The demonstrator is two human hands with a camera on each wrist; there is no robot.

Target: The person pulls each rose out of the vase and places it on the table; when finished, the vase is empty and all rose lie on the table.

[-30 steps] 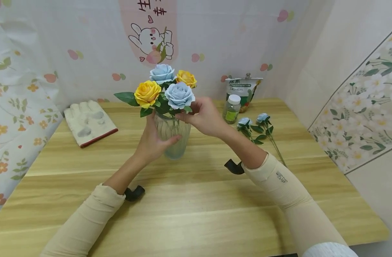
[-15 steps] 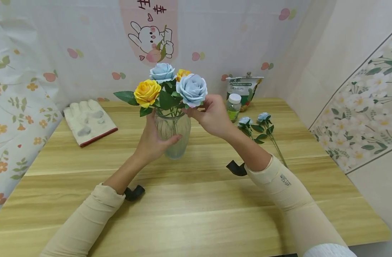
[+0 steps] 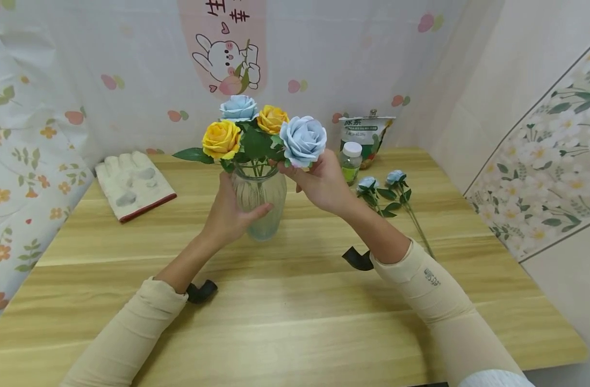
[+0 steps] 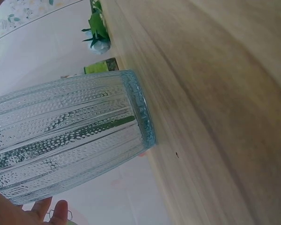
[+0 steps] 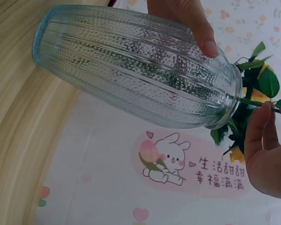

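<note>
A ribbed clear glass vase [image 3: 264, 207] stands on the wooden table, its textured wall [image 4: 70, 126] filling much of the left wrist view. My left hand [image 3: 229, 208] grips its left side, with the thumb across the front. With thumb and fingertips, my right hand [image 3: 328, 185] pinches the green stem [image 5: 253, 101] of a light blue rose [image 3: 303, 141] just over the rim. That rose leans out to the right. Two yellow roses [image 3: 221, 140] and another blue rose [image 3: 239, 108] stand in the vase among green leaves.
Two more blue roses [image 3: 368, 183] lie on the table at the right. Behind them stand a white-capped bottle [image 3: 351, 161] and a clipped pouch [image 3: 372, 131]. A white glove [image 3: 135, 185] with a red cuff lies at the left. Black tube-like pieces [image 3: 201, 291] show by both forearms.
My right hand has moved to the right with the front blue rose, which now leans outward. The rear yellow rose shows more fully. My left hand has stayed on the vase.
</note>
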